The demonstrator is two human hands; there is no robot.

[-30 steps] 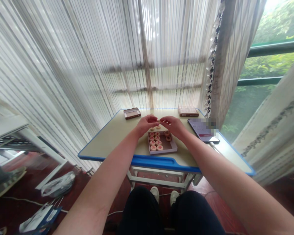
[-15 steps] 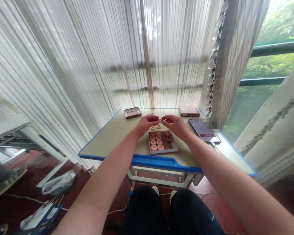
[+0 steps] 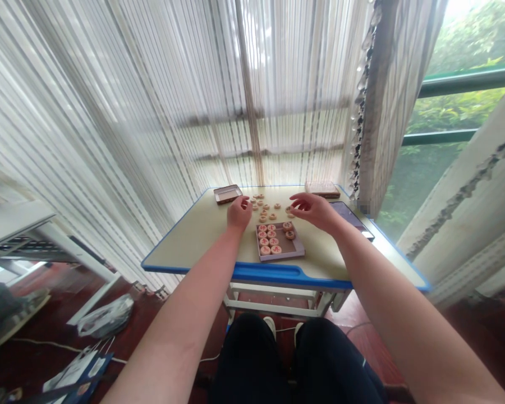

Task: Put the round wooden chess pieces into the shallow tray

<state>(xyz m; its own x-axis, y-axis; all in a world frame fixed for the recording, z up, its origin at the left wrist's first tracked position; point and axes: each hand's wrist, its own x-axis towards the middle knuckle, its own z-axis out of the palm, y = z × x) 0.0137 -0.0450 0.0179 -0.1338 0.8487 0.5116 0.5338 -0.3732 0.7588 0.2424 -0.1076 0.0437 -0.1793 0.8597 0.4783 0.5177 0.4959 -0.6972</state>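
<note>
A shallow cardboard box (image 3: 302, 247) holds round Chinese chess pieces. Two columns with red characters fill its left side, and two darker-marked pieces (image 3: 289, 234) sit at its upper right. Behind the box, several loose chess pieces (image 3: 272, 216) lie scattered on the table. My left hand (image 3: 239, 213) is at the left of these loose pieces, fingers slightly apart, with nothing visible in it. On the other side, my right hand (image 3: 309, 206) has its thumb and fingers spread. A single chess piece (image 3: 289, 210) is close to its fingertips; I cannot tell whether they touch.
An open box lid (image 3: 228, 194) lies at the table's back left, and a closed flat box (image 3: 322, 189) at the back right. A phone (image 3: 351, 219) rests right of my right hand. The table (image 3: 185, 241) has a blue edge; sheer curtains hang behind it.
My hands were together over the loose pieces around a chess piece; now they have moved apart, left and right. More of the loose pieces show between them. The view has shifted slightly.
</note>
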